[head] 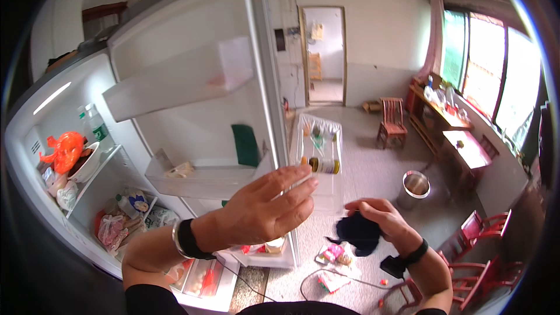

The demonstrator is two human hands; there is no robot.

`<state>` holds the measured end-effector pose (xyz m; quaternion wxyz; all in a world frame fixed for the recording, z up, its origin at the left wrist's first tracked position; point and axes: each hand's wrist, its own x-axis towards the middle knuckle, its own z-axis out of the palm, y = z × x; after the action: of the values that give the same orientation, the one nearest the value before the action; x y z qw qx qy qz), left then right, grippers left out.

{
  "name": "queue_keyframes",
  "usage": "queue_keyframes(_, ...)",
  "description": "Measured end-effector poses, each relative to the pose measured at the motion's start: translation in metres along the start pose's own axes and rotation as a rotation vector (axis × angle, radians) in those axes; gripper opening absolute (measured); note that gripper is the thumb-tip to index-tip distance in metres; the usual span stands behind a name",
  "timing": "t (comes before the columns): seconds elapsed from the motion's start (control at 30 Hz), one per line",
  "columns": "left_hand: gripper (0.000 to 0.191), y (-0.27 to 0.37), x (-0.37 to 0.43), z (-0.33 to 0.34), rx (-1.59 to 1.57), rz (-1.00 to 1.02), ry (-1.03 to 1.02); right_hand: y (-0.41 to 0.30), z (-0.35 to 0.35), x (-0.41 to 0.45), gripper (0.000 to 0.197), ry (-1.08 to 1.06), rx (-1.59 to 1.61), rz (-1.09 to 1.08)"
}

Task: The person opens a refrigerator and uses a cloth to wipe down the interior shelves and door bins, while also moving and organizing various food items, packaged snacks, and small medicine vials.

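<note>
My left hand (267, 205) grips the near-left edge of a clear plastic refrigerator door bin (321, 192), held out in front of the open door. A small dark bottle with a yellow cap (323, 166) lies on its side in the bin. Smaller items, too blurred to name, sit at the bin's far end. In my right hand (387, 218) is a bunched dark cloth (359, 232), hanging just right of the bin. The refrigerator door (197, 74) stands wide on the left, with a green piece (245, 145) on its inner side.
Fridge shelves (98, 166) hold bottles, bags and a white bowl (86, 164). Packets (334, 253) and a cable (306, 280) lie on the floor. A metal bucket (415, 186), red wooden chairs (472, 267) and a table (466, 148) stand on the right.
</note>
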<state>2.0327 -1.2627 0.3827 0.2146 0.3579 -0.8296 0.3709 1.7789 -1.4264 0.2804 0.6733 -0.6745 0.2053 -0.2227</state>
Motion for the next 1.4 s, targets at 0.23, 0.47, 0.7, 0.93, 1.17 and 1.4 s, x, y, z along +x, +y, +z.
queue_keyframes(0.23, 0.022, 0.026, -0.041, 0.057, -0.083, 0.009, -0.060, 0.014, 0.048, -0.001, 0.041, -0.182, 0.222, -0.012)
queue_keyframes(0.47, 0.033, 0.038, -0.069, 0.075, -0.209, -0.071, -0.052, 0.046, 0.051, 0.001, 0.032, -0.136, 0.243, 0.064)
queue_keyframes(0.7, 0.036, 0.054, -0.082, 0.071, -0.510, -0.595, 0.024, 0.064, 0.048, 0.001, 0.031, -0.104, 0.225, 0.069)
queue_keyframes(0.93, 0.040, 0.069, -0.073, 0.092, -1.289, -1.180, 0.161, 0.077, 0.051, 0.001, 0.030, -0.123, 0.152, 0.100)
queue_keyframes(1.17, 0.041, 0.073, -0.073, 0.101, -1.563, -1.345, 0.076, 0.086, 0.057, -0.006, 0.031, -0.157, 0.064, 0.121)
queue_keyframes(1.4, 0.036, 0.081, -0.077, 0.098, -1.528, -1.394, 0.046, 0.100, 0.061, -0.008, 0.032, -0.181, 0.138, 0.186)
